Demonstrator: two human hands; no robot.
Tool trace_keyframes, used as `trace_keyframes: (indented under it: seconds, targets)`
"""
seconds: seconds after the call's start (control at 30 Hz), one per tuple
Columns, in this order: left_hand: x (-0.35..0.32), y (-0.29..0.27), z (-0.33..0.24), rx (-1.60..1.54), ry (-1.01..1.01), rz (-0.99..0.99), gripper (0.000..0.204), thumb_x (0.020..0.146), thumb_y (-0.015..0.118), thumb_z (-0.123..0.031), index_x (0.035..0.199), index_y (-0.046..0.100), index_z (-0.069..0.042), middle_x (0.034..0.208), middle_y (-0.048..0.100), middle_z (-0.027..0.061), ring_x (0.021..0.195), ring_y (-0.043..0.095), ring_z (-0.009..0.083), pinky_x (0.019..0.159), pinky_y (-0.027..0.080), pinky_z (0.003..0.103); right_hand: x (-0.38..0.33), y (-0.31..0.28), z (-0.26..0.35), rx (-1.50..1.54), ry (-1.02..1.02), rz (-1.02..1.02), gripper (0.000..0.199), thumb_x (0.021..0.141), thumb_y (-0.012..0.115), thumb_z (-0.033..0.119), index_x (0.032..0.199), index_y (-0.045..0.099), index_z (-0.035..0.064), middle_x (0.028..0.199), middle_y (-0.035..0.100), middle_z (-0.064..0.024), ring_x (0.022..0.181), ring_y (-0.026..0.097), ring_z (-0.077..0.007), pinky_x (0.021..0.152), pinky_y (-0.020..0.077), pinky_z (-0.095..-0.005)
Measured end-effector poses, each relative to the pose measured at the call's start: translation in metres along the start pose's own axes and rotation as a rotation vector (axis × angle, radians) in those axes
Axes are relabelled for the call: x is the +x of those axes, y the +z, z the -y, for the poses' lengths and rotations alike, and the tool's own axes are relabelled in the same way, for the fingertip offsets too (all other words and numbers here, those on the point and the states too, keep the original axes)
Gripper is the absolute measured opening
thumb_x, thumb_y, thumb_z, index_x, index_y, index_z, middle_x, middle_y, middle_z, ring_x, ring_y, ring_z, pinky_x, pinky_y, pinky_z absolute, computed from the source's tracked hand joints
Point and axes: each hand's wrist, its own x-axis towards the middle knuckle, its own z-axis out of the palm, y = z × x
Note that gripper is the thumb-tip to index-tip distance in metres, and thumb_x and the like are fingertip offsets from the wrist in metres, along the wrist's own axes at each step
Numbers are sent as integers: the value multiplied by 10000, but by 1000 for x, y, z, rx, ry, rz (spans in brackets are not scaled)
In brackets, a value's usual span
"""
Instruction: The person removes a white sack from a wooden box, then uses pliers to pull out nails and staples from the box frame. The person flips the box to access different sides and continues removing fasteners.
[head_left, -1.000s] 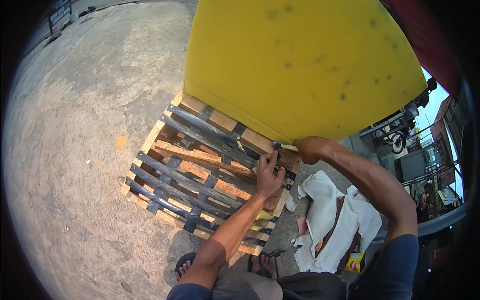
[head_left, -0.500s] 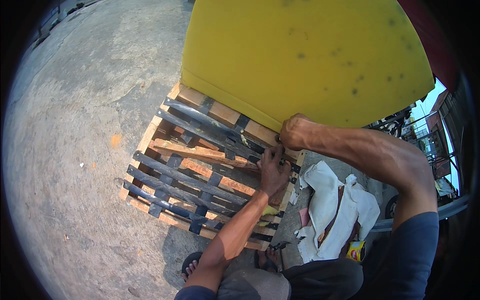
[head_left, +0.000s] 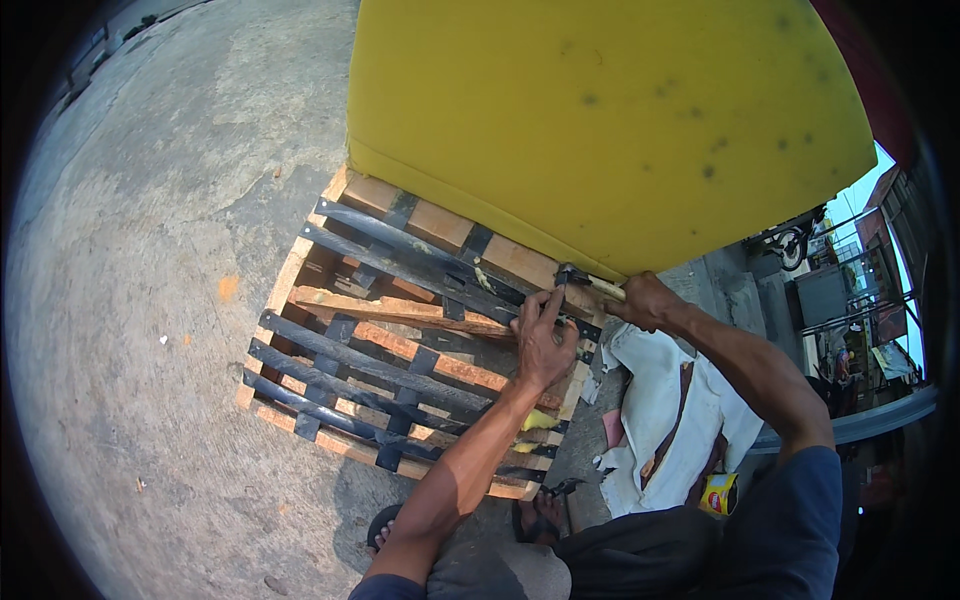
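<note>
A wooden seat frame (head_left: 290, 270) with black rubber straps (head_left: 380, 355) running across it lies before me. Over its right rail, my left hand (head_left: 545, 345) is closed, its fingertips pinched at the end of a strap; whatever they hold is too small to tell. My right hand (head_left: 652, 302) grips the pale handle of a hammer (head_left: 605, 287) just right of the frame's corner. The hammer's dark head rests close above the left fingertips, by the rail. Behind them rises a yellow upholstered panel (head_left: 600, 130) with dark spots, joined along the frame's far edge.
Torn white sheeting (head_left: 655, 400) lies on the ground right of the frame, with a yellow packet (head_left: 718, 494) beside it. A loose-looking wooden slat (head_left: 400, 310) slants inside the frame. My sandalled foot (head_left: 540, 515) is by the near corner. Concrete ground (head_left: 150, 350) spreads left.
My right hand has moved right and down, away from the panel's lower edge, and the hammer now shows. My left hand stays at the same spot on the rail. The view has shifted slightly.
</note>
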Motion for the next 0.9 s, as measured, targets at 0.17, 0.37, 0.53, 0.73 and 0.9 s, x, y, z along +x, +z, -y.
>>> trace_keyframes:
  seconds: [0.17, 0.37, 0.53, 0.73, 0.9]
  targets:
    - [-3, 0, -9, 42, 55, 21, 372, 828, 667, -151, 1184, 734, -64, 1101, 594, 117, 1095, 525, 299, 942, 346, 438, -65, 76, -25, 344, 237, 52, 537, 985, 644, 483, 846, 729, -28, 624, 667, -170, 661, 731, -286, 712, 575, -456]
    - [-1, -50, -25, 159, 164, -57, 346, 852, 626, -65, 1191, 693, -41, 1090, 597, 121, 1038, 547, 309, 933, 372, 453, -124, 114, 4, 599, 126, -12, 406, 1030, 589, 319, 1256, 600, -18, 874, 717, -190, 831, 739, -283, 797, 553, -435]
    - [21, -158, -13, 856, 250, -220, 240, 893, 640, -100, 1121, 641, -26, 1068, 606, 137, 1028, 557, 335, 949, 394, 464, -129, 55, 19, 854, -42, 19, 582, 1019, 592, 197, 1539, 370, 57, 1085, 681, -210, 947, 697, -257, 894, 533, -422]
    - [33, -172, -19, 781, 295, -210, 234, 913, 641, -137, 1115, 629, -20, 1065, 611, 165, 997, 563, 362, 924, 406, 498, -66, -20, 72, 173, -311, -99, 604, 991, 631, 181, 1527, 388, 46, 1193, 683, -234, 1155, 658, -370, 1027, 474, -479]
    - [66, -133, -5, 759, -33, -241, 397, 973, 616, -311, 1182, 655, 24, 1110, 572, 175, 1069, 528, 356, 914, 386, 498, -14, -81, 147, -52, -175, 115, 594, 919, 662, 150, 1466, 469, 22, 1182, 702, -252, 1029, 730, -383, 797, 625, -471]
